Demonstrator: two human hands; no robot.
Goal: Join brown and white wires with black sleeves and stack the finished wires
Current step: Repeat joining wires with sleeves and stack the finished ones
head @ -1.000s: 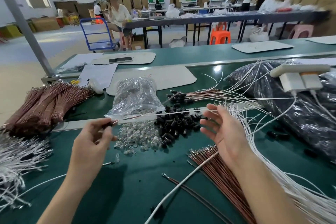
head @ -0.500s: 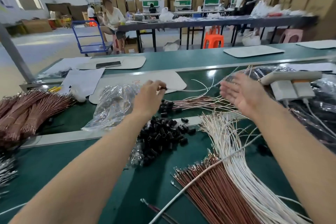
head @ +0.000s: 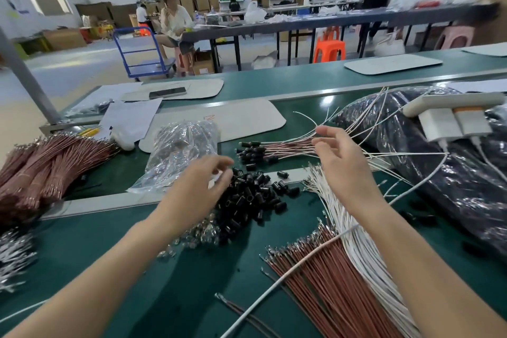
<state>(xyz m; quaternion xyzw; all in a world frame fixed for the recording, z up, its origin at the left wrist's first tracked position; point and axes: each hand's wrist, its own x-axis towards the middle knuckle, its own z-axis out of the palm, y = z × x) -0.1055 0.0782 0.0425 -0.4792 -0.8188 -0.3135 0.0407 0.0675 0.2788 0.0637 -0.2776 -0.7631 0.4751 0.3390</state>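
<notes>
- Finished wires (head: 277, 147) are lying mid-tabletop, just beyond the black sleeves (head: 247, 197).
- I'm holding my right hand (head: 338, 158) over them, fingers released.
- My left hand (head: 197, 182) is hanging over the sleeves; I cannot tell whether it is grasping anything.
- Brown wires (head: 321, 280) and white wires (head: 359, 250) are lying toward the near edge.

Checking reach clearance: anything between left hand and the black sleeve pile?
Nothing visible. The left hand hovers at the left edge of the black sleeve pile; the clear plastic bag lies farther left, off the path.
</notes>
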